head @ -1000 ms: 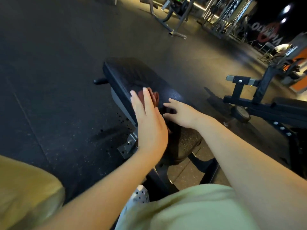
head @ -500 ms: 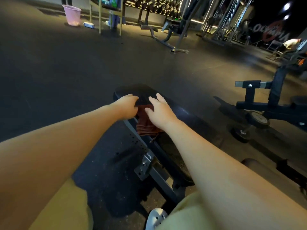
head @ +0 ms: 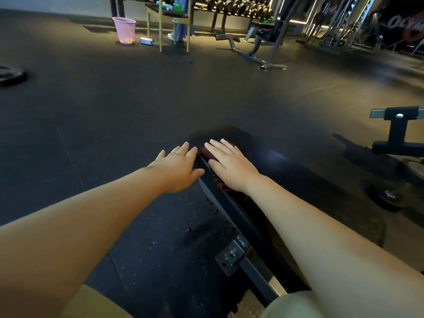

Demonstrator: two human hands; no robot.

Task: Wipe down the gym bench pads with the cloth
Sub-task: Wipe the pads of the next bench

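On the far part of the bench pad (head: 286,166), close to its left edge, the dark red cloth (head: 205,153) lay flat under the right grip (head: 231,166). This grip was wide, its fingers straight and close together, and the palm rested on the cloth. Only the cloth's far end and a strip beside the wrist showed. The left grip (head: 177,167) was wide too, with fingers spread and holding nothing. It was just beside the left edge of the pad, over the dark floor (head: 114,111). I could not tell if its thumb touched the pad. Far behind, a pink bucket (head: 125,29) stood on the floor near a rack of dumbbells (head: 229,6).
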